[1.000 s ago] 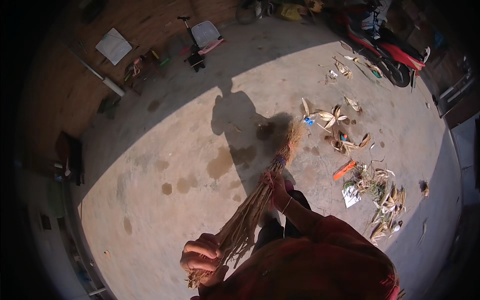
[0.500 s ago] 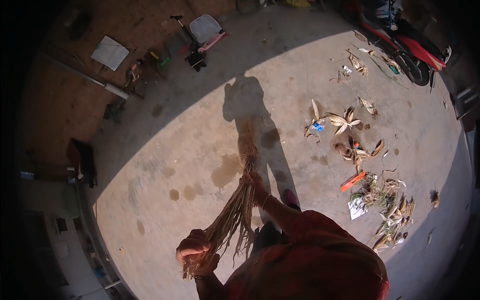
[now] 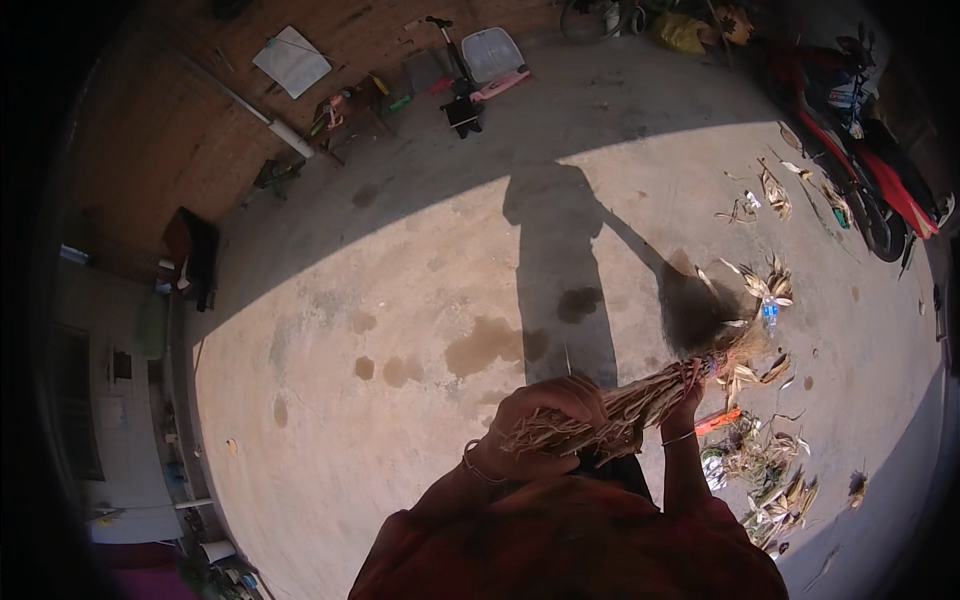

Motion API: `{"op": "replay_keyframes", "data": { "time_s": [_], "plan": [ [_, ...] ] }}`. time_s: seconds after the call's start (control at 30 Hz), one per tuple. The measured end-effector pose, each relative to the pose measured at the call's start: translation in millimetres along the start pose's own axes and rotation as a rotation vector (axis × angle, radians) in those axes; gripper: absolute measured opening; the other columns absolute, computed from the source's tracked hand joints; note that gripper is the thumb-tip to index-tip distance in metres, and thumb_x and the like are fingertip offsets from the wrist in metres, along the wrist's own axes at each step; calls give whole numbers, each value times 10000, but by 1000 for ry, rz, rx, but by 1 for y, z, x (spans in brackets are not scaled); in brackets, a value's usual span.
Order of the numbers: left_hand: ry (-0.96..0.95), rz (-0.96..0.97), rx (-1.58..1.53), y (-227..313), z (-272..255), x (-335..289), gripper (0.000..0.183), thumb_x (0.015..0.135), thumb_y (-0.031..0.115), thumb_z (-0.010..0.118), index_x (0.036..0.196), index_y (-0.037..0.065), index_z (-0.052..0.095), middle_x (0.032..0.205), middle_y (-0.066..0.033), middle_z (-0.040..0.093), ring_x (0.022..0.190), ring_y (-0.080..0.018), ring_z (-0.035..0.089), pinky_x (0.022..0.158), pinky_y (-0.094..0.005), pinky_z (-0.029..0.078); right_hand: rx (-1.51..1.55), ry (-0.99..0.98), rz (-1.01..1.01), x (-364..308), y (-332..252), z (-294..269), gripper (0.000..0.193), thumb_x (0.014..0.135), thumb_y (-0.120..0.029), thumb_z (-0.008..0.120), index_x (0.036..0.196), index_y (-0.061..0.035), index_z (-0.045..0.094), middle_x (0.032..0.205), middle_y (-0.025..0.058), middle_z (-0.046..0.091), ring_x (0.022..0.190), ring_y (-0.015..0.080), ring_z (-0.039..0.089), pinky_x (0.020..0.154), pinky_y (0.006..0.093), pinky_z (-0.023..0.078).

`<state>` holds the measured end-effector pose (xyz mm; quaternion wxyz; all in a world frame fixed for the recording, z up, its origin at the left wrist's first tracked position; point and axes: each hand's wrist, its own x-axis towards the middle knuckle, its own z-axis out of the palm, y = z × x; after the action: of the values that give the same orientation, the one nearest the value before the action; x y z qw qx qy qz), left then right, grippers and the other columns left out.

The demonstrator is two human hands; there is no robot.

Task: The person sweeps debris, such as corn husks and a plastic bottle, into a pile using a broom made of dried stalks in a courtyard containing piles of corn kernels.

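A bundle of dried stalks (image 3: pixel 625 409) stretches across in front of my body, tilted up toward the right. My left hand (image 3: pixel 545 415) is closed round its loose, splayed stalk ends. Near the pink-red tie at the other end, my right hand (image 3: pixel 684 405) grips the bundle, its fingers partly hidden by it. Beyond the tie, the thin bushy tips fan out to the right, smeared by motion. A broom-like shadow of the bundle falls on the concrete floor (image 3: pixel 430 290) ahead.
Dry corn husks (image 3: pixel 785 500), a blue-labelled bottle (image 3: pixel 769 312) and an orange item (image 3: pixel 717 421) litter the floor to the right. A red motorbike (image 3: pixel 880 170) stands at the far right. Along the back are a scooter (image 3: pixel 452 60) and a pale plastic bin (image 3: pixel 492 54).
The bundle has swung from pointing ahead to lying crosswise, tips to the right. My left hand has moved up and right with the stalk ends; my right hand has moved right.
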<state>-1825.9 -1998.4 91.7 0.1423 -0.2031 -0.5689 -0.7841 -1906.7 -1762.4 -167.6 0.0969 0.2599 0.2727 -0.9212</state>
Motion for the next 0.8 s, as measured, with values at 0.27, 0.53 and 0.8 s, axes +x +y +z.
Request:
{"op": "replay_keyframes", "data": {
  "time_s": [0.27, 0.53, 0.8],
  "plan": [
    [-319, 203, 18, 73, -45, 66, 355, 741, 119, 659, 1068, 32, 551, 941, -68, 613, 875, -246, 568, 809, -404, 413, 515, -250, 496, 100, 72, 53, 340, 887, -410, 503, 947, -82, 568, 807, 82, 608, 716, 199, 594, 640, 348, 518],
    [-184, 243, 161, 108, -175, 69, 276, 752, 126, 651, 989, 45, 535, 878, -71, 613, 820, -246, 574, 765, -396, 419, -143, -284, 332, 126, 172, 194, 344, 890, -413, 498, 942, -80, 567, 810, 81, 607, 720, 199, 594, 644, 346, 518],
    [219, 200, 286, 93, -318, 45, 206, 764, 134, 643, 910, 57, 518, 816, -74, 613, 765, -246, 579, 721, -387, 426, -319, -281, 332, 146, 219, 294, 349, 893, -416, 492, 937, -78, 565, 814, 79, 606, 724, 198, 594, 647, 344, 518]
  ]
}}
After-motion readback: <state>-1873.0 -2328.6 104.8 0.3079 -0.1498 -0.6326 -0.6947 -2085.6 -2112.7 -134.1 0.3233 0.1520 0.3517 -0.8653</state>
